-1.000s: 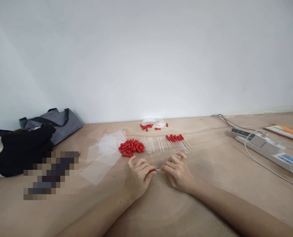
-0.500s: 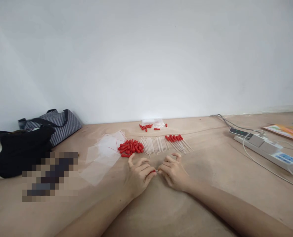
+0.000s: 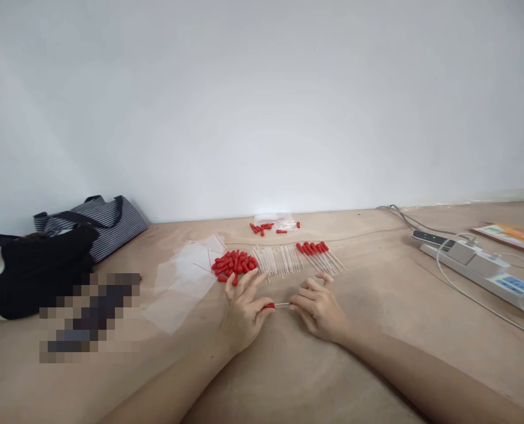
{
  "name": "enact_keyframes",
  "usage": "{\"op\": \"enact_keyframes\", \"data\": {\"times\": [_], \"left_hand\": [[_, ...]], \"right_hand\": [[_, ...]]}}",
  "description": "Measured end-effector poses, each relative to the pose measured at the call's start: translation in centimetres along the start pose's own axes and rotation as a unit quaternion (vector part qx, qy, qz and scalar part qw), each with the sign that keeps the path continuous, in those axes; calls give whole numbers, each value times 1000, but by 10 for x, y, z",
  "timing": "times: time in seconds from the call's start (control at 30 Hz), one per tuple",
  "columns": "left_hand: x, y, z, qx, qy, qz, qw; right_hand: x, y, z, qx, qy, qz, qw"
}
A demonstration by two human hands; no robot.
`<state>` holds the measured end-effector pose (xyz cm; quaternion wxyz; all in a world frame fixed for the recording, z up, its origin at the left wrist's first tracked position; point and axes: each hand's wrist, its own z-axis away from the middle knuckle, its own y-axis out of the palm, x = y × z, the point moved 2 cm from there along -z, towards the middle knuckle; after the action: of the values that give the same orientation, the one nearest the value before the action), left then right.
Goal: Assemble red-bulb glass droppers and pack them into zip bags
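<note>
My left hand [image 3: 247,312] pinches a small red rubber dropper bulb [image 3: 269,305] between thumb and fingertip. A thin clear dropper tube [image 3: 282,305] runs from the bulb's mouth to my right hand [image 3: 319,309], whose fingers are closed on its other end. Just beyond my left fingers lies a pile of red bulbs [image 3: 233,262], and one loose bulb touches or nearly touches the hand. Beside the pile is a row of clear tubes [image 3: 277,261]. Farther right, several droppers [image 3: 318,256] lie side by side, tubes with red bulbs on their ends.
Flat clear plastic bags [image 3: 184,277] overlap on the left. More red bulbs [image 3: 262,228] and a clear bag [image 3: 273,219] are by the wall. A power strip [image 3: 478,268] with cables lies right; a striped bag [image 3: 120,227] and a black bag [image 3: 36,268] are left.
My hands have moved slightly apart, so more of the clear tube shows between them. My left fingers have spread and lifted over the pile's near edge.
</note>
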<state>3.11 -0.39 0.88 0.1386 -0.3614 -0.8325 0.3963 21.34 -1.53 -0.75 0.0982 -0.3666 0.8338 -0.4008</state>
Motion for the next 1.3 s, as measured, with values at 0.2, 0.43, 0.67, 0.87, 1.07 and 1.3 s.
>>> {"op": "enact_keyframes", "data": {"times": [0.2, 0.43, 0.67, 0.87, 1.07, 1.3], "left_hand": [[-4, 2, 1, -10, -26, 4, 1000], [3, 7, 1, 67, -24, 10, 997], [11, 14, 3, 118, -64, 33, 990], [15, 14, 2, 115, -113, 64, 985], [14, 15, 2, 118, -103, 71, 985], [14, 15, 2, 130, -101, 71, 984]], "right_hand": [[3, 6, 0, 20, 16, 5, 1000], [-2, 4, -2, 57, 21, 15, 998], [-4, 1, -3, 61, 13, 51, 997], [-42, -5, -7, 2, 204, 122, 971], [-73, 8, -24, 10, 393, 152, 907], [-78, 21, -40, 56, 456, 178, 870]]}}
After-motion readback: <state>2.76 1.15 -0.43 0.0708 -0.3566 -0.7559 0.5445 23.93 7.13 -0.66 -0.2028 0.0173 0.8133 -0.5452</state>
